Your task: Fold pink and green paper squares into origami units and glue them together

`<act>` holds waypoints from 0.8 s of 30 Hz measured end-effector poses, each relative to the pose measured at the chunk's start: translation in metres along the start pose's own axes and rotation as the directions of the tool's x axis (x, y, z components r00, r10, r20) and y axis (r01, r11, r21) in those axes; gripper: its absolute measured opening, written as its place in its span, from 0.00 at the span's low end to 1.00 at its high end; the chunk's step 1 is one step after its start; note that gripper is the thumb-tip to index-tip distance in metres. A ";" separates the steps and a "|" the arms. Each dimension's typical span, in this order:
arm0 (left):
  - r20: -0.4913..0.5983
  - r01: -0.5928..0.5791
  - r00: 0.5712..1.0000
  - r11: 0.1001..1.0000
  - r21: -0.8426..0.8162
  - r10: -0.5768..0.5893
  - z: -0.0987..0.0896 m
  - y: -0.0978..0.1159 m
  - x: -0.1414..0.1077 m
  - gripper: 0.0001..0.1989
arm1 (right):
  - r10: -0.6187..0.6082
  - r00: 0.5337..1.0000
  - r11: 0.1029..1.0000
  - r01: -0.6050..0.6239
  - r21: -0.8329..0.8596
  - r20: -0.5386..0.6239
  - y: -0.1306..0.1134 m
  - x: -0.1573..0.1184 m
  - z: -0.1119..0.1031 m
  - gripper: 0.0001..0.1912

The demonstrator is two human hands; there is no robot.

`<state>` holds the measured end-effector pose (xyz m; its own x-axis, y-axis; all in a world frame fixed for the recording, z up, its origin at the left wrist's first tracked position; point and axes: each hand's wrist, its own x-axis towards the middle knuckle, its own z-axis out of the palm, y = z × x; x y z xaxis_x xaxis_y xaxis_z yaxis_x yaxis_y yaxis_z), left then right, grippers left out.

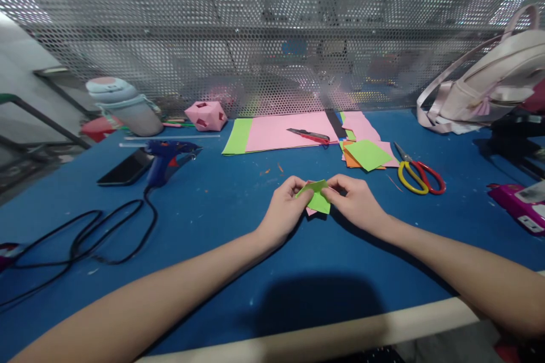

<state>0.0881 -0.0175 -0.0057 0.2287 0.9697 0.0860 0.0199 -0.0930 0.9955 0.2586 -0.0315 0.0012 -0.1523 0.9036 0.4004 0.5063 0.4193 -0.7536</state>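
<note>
Between my two hands is a small folded paper piece [318, 199], bright green on top with bits of pink showing at its lower and upper edges. My left hand [286, 207] pinches its left side, thumb on the green face. On the right side, my right hand [355, 201] grips it the same way, thumb on top and fingers behind. The piece is held just over the blue table, and its underside is hidden. Beyond my right hand lie green, pink and orange paper squares [368, 155] and scissors [419, 176] with yellow and red handles.
At the back are large pink and green sheets [289, 131] with a red craft knife [310, 136] on them. A pink paper polyhedron [206, 115], a blue glue gun [164, 159] with its cord, a phone [128, 168] and a bottle [128, 108] stand left. A backpack [489, 79] sits right.
</note>
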 end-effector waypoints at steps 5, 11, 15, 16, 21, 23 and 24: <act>-0.026 0.027 0.999 0.998 0.064 -0.026 0.001 0.001 0.000 0.09 | 0.043 0.999 0.999 -0.043 0.025 0.031 -0.003 -0.001 0.004 0.03; -0.031 -0.016 0.999 0.982 0.187 0.022 0.000 0.002 -0.001 0.07 | 0.100 0.994 0.991 -0.104 0.084 0.043 -0.004 -0.004 0.009 0.05; -0.010 -0.021 1.000 0.983 0.181 0.023 0.000 0.001 0.000 0.07 | 0.045 0.997 0.990 -0.054 0.133 0.067 -0.005 -0.004 0.005 0.11; -0.004 -0.020 1.000 0.983 0.181 0.021 0.000 0.001 0.000 0.06 | 0.031 0.997 0.992 -0.040 0.123 0.071 -0.005 -0.004 0.004 0.13; 0.018 -0.019 1.000 0.986 0.167 0.016 0.001 0.003 -0.001 0.04 | -0.071 0.995 0.996 0.074 -0.048 0.075 -0.007 -0.002 -0.002 0.16; 0.024 -0.030 0.999 0.988 0.148 0.027 0.000 0.004 -0.001 0.04 | -0.101 0.990 0.991 0.109 -0.083 0.099 -0.009 -0.001 -0.003 0.17; 0.025 -0.037 0.999 0.990 0.140 0.034 -0.001 0.005 0.000 0.04 | -0.107 0.988 0.988 0.118 -0.098 0.115 -0.010 0.000 -0.004 0.16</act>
<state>0.0868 -0.0178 -0.0005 0.2532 0.9601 0.1184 0.1470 -0.1592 0.9762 0.2573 -0.0357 0.0107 -0.3020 0.8576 0.4163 0.5657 0.5127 -0.6459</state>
